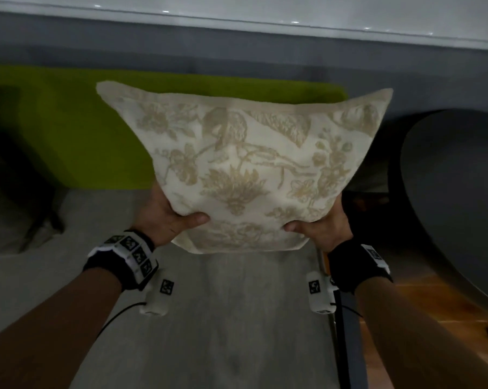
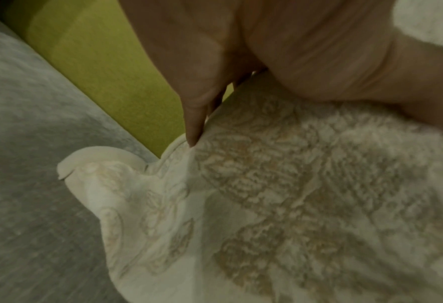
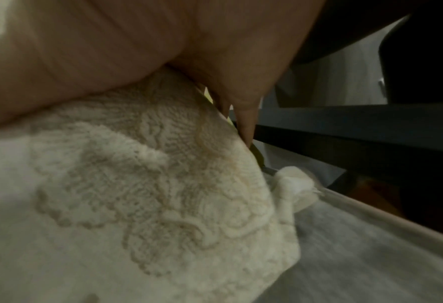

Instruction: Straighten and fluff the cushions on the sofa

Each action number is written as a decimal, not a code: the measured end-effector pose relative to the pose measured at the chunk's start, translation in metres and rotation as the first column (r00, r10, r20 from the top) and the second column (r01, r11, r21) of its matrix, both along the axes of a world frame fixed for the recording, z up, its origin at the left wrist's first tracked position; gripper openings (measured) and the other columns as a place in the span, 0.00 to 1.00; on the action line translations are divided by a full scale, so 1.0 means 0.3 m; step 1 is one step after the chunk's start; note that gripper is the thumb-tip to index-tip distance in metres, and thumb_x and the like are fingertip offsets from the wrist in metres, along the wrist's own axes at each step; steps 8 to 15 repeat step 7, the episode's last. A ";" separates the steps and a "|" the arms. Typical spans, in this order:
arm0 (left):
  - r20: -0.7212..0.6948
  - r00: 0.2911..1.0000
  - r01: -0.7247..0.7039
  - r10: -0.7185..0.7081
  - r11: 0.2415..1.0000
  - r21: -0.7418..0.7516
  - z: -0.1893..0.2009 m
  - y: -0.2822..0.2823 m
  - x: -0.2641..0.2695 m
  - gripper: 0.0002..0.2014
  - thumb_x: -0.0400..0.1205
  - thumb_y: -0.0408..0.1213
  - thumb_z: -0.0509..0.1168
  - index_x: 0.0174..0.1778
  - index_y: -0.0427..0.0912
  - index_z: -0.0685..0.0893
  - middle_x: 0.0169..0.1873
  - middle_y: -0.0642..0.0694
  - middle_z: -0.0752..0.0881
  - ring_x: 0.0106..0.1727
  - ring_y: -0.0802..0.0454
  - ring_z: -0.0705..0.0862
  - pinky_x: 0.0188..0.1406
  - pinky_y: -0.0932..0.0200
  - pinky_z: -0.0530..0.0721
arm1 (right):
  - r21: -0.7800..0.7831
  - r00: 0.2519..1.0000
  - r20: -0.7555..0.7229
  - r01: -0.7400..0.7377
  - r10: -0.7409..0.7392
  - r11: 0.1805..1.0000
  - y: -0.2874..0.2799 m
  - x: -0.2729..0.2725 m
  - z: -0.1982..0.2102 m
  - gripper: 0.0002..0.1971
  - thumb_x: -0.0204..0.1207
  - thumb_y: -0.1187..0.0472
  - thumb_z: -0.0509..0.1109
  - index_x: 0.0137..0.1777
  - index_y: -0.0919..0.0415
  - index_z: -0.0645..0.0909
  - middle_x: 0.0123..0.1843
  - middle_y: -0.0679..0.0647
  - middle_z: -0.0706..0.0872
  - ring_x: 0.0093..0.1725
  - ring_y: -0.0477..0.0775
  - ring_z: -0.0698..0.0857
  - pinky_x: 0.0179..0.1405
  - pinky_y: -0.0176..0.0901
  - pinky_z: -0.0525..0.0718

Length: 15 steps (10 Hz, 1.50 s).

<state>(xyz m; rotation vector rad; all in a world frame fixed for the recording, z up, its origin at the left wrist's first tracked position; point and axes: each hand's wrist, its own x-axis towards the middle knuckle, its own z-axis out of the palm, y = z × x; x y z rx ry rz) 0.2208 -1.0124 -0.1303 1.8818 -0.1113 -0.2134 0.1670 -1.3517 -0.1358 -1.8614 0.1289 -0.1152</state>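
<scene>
A grey sofa seat [image 1: 214, 318] is spread below, with a green back cushion [image 1: 77, 130] stood upright against the rear. A dark rounded chair [image 1: 456, 192] is seen at the right, beside the sofa's edge. In front of the green back cushion, a cream cushion [image 1: 245, 164] with a raised beige floral pattern is held up above the seat. It is stood on edge, its patterned face turned toward the head camera and its long axis run left to right; the two upper corners are flared outward and upward, while the lower part is squeezed narrower. The cream cushion is gripped at its lower left by the left hand [image 1: 164, 214] and at its lower right by the right hand [image 1: 324, 226]. On each side the thumb is pressed across the front face and the fingers [image 2: 194, 123] are wrapped behind the edge. Both forearms are stretched forward, the wrists banded with black straps.
</scene>
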 end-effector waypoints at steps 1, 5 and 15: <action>0.012 1.000 -0.015 0.015 1.000 0.024 -0.009 0.013 0.041 0.66 0.57 0.64 0.83 0.87 0.50 0.53 0.81 0.56 0.70 0.79 0.65 0.70 0.72 0.76 0.71 | -0.060 0.997 -0.073 -0.008 0.004 0.998 0.007 0.011 -0.029 0.67 0.44 0.31 0.90 0.83 0.45 0.59 0.79 0.46 0.74 0.80 0.41 0.73 0.79 0.52 0.77; -0.049 0.998 -0.035 0.037 0.998 0.054 0.120 0.009 -0.015 0.56 0.63 0.50 0.83 0.84 0.59 0.56 0.75 0.59 0.74 0.72 0.59 0.76 0.55 0.76 0.78 | -0.150 0.971 -0.236 -0.015 -0.021 0.989 0.003 -0.008 0.051 0.67 0.46 0.36 0.92 0.82 0.34 0.53 0.80 0.37 0.70 0.81 0.47 0.71 0.78 0.59 0.77; -0.252 0.964 -0.031 0.083 0.979 0.204 0.223 0.214 -0.169 0.46 0.59 0.71 0.78 0.73 0.72 0.68 0.76 0.50 0.73 0.72 0.44 0.79 0.67 0.46 0.82 | -0.349 0.829 -0.555 -0.306 0.068 0.886 -0.018 -0.168 0.315 0.74 0.46 0.17 0.73 0.90 0.45 0.42 0.83 0.48 0.73 0.78 0.54 0.77 0.64 0.37 0.76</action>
